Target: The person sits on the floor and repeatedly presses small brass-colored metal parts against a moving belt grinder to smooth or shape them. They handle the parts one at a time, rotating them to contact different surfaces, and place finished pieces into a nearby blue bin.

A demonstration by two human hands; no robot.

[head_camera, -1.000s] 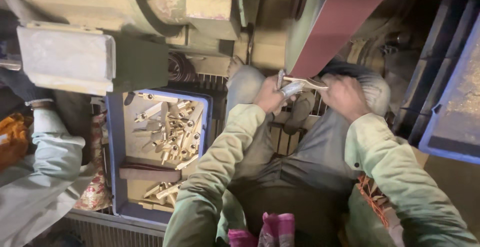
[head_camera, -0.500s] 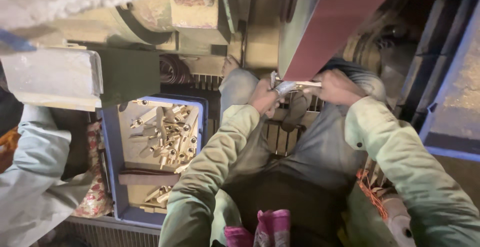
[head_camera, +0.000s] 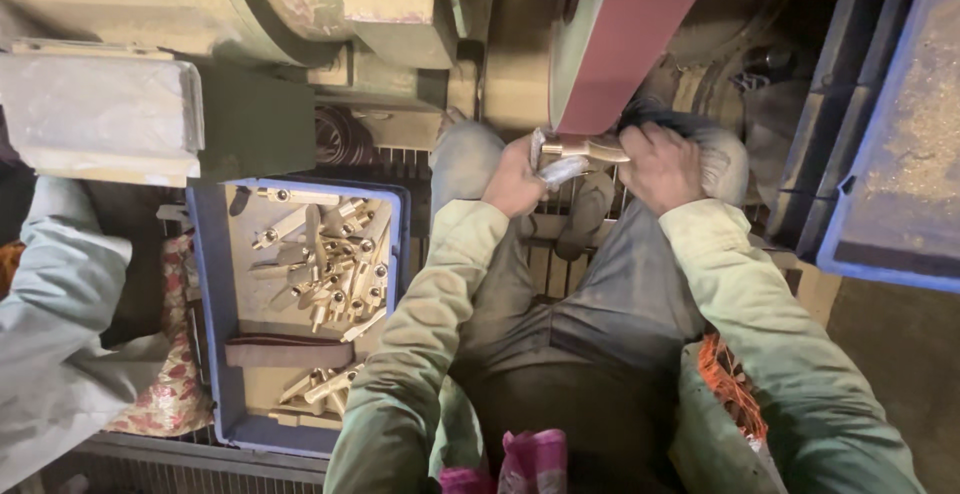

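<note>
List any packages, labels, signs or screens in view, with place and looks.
No labels, signs or screens.
Blue crate: left of the knees, rectangular, holding pale metal parts.
Blue tray: far right, dusty inside.
Both hands, left hand and right hand, hold a metal piece.

Matt reddish abrasive belt [head_camera: 625, 44], rough-faced; shiny bare-metal part [head_camera: 565, 159] at its foot; dull brass-toned metal pieces [head_camera: 330, 264] in a blue plastic crate [head_camera: 205, 284] at nine o'clock; dusty cloth sleeves.
</note>
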